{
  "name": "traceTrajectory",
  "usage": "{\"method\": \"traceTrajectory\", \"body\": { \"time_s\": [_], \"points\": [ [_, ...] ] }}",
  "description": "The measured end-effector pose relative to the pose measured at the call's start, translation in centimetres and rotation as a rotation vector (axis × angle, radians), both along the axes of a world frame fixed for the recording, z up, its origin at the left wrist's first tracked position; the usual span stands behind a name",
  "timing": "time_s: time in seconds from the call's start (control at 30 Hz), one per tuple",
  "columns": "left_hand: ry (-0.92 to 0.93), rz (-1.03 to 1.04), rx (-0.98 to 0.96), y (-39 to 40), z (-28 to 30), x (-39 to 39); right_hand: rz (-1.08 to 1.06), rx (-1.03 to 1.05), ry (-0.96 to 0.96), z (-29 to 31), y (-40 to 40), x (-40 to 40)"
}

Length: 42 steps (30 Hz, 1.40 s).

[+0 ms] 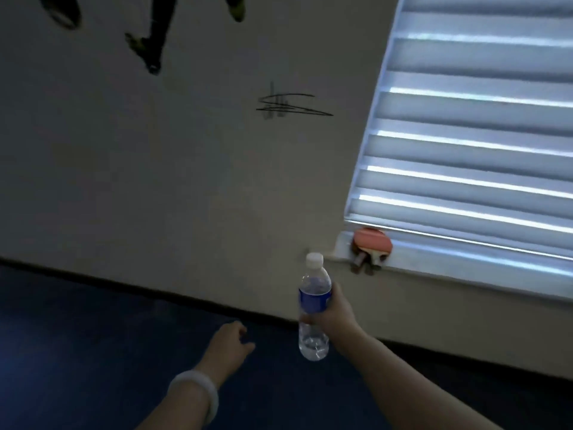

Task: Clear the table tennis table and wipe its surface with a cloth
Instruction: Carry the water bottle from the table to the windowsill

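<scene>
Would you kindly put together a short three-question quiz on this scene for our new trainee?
1. True or false: the right hand holds the water bottle upright with its cap on.
2. Where do the table tennis paddles lie? A) on the blue floor B) on the window sill C) in the left hand
3. Fill in: the left hand holds ____ and wears a pale bracelet at the wrist.

Key: 1 true; 2 B, on the window sill below the blinds; 3 nothing, its fingers hang loosely curled.
</scene>
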<state>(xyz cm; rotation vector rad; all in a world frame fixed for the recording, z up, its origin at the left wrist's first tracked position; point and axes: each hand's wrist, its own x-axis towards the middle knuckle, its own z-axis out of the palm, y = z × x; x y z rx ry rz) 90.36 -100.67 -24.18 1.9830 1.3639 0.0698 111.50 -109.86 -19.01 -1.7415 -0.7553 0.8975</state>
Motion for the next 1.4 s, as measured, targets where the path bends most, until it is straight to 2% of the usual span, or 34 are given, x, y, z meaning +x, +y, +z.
{"method": "traceTrajectory", "body": {
  "time_s": [0.23,0.33,0.63,0.8,1.1,1.27,1.4],
  "points": [
    [-0.015,-0.265,-0.068,3.0,-1.0,16.6,-0.267,0.005,0.037,-0.4,-3.3,11.8],
    [-0.034,-0.325,-0.118,4.6,-1.1,22.7,-0.357,0.015,0.035,-0.3,-3.6,16.4],
    [-0.039,-0.434,-0.091,9.2,-0.6,36.8,-0.509,-0.01,0.01,-2.5,-1.7,27.6],
    [-0.003,-0.452,-0.066,10.6,-1.2,43.4,-0.486,-0.086,0.016,-5.0,0.7,34.5],
    [0.102,-0.273,-0.036,12.3,-1.3,51.4,-0.266,-0.088,-0.048,-6.9,8.2,48.4],
    [0.154,-0.185,-0.047,13.1,-2.4,53.6,-0.162,-0.076,0.012,-8.1,12.2,52.4],
    [0.19,-0.15,-0.059,13.6,-3.4,55.4,-0.167,-0.098,-0.017,-10.0,14.4,54.0]
  ]
}}
